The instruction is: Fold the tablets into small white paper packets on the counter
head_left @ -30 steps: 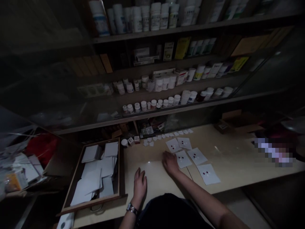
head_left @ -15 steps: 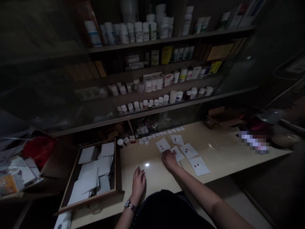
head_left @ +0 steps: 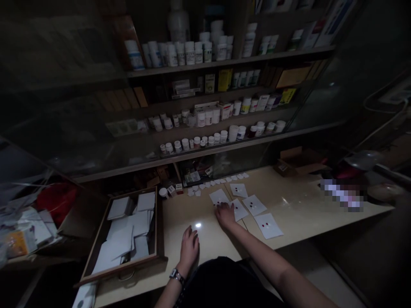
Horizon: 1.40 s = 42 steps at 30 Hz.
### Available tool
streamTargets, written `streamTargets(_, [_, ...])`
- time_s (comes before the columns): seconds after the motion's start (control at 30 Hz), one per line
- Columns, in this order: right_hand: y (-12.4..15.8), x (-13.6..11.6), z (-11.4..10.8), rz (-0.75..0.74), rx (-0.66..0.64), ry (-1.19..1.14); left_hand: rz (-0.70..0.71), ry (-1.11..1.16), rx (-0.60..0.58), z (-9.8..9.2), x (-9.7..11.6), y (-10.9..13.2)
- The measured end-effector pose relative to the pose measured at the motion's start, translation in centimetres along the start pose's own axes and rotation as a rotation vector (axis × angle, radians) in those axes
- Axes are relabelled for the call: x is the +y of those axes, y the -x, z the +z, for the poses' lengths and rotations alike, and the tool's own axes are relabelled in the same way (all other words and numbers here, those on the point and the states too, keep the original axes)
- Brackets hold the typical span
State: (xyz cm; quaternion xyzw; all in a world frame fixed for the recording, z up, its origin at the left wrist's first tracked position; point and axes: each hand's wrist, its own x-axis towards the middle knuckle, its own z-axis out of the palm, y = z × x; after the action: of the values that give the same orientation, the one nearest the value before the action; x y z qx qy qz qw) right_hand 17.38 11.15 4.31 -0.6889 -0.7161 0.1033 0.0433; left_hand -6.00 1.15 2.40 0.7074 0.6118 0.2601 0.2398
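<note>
My right hand (head_left: 225,215) reaches over the counter (head_left: 205,239), its fingers spread across the near edges of two white paper squares. One is the left paper square (head_left: 218,196); the other is the middle paper square (head_left: 240,210), partly covered by the hand. Around them lie the back paper square (head_left: 241,191), the right paper square (head_left: 257,204) and the front paper square (head_left: 271,231). Small dark red pills rest on the squares; whether any is under my fingertips is hidden. My left hand (head_left: 189,246) lies on the counter with fingers extended, holding nothing.
A wooden drawer (head_left: 157,231) full of white paper stands left. Small white pieces (head_left: 212,183) line the counter's back, beside a small white jar (head_left: 163,192). Shelves (head_left: 192,149) of bottles rise behind. An open cardboard box (head_left: 298,162) sits at the back right.
My right hand has shifted slightly left, from the middle paper square toward the left one, and its fingers look more spread. My left hand stays on the counter. The view has tilted up slightly.
</note>
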Motion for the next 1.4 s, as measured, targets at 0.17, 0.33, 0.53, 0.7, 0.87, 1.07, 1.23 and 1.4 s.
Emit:
streamTargets(0.17, [0.7, 0.5, 0.9, -0.019, -0.037, -0.001, 0.003, -0.023, 0.011, 0.1, -0.6, -0.2])
streamTargets(0.33, [2.0, 0.5, 1.3, -0.089, -0.078, -0.009, 0.067, -0.064, -0.035, 0.6, -0.2, -1.3])
streamTargets(0.53, [4.8, -1.2, 0.9, -0.274, -0.140, -0.083, 0.141, -0.092, -0.025, 1.2, 0.1, -2.1])
streamTargets(0.7, [7.4, -3.2, 1.0, -0.450, -0.201, -0.137, 0.141, -0.157, -0.059, 0.7, -1.0, -1.0])
streamTargets(0.87, [7.9, -4.3, 0.9, -0.528, -0.236, -0.110, 0.138, -0.193, -0.123, -0.7, -0.5, -0.5])
streamTargets(1.07, [6.9, -5.2, 0.3, -0.623, -0.176, -0.099, 0.067, -0.265, -0.246, -1.6, 1.1, -1.1])
streamTargets(1.23, [6.9, -4.8, 1.3, -0.888, -0.221, -0.078, 0.038, -0.288, -0.288, -1.6, 1.1, -1.2])
streamTargets(1.4, [6.7, -4.2, 1.7, -0.801, -0.229, -0.065, 0.033, -0.285, -0.271, -1.6, 1.3, -1.1])
